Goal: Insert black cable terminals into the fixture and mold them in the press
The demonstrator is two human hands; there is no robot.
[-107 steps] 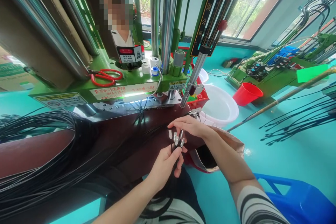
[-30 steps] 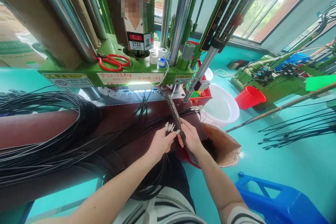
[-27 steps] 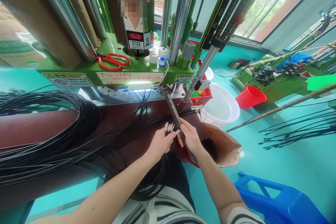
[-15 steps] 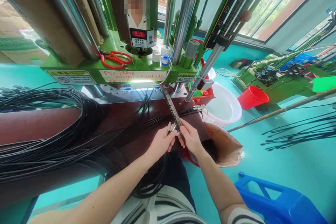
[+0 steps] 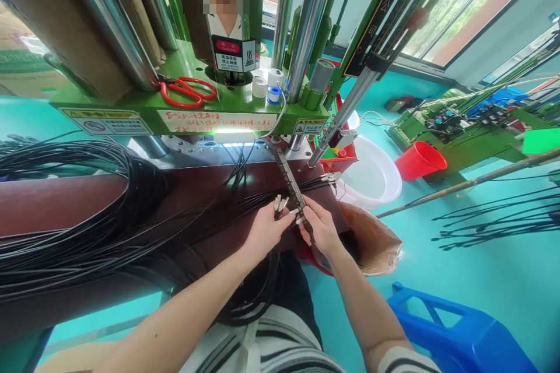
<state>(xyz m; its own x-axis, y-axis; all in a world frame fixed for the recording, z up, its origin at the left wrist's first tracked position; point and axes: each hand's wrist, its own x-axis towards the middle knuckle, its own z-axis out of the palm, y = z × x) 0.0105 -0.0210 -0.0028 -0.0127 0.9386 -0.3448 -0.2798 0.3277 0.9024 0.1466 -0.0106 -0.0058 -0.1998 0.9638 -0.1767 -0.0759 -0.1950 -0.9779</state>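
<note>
My left hand (image 5: 265,230) is closed around a small bunch of black cables whose silver metal ends (image 5: 278,204) stick up above my fingers. My right hand (image 5: 321,226) is pinched on one silver cable end (image 5: 300,220) at the near end of a long dark metal fixture bar (image 5: 289,181). The bar lies on the dark red bench (image 5: 52,210) and runs away from me toward the green machine (image 5: 192,116). A thick coil of black cables (image 5: 87,227) spreads over the bench to the left of my hands.
Red scissors (image 5: 186,90) and small tape rolls (image 5: 266,78) lie on the machine's green ledge. Another person stands behind the machine. A brown paper bag (image 5: 371,239), white basin (image 5: 371,172), red bucket (image 5: 417,160) and blue plastic stool (image 5: 459,332) are at the right.
The dark fixture bar has come onto the bench by my right hand since 3.6 s ago. In the last second my hands stay at its near end, shifting slightly.
</note>
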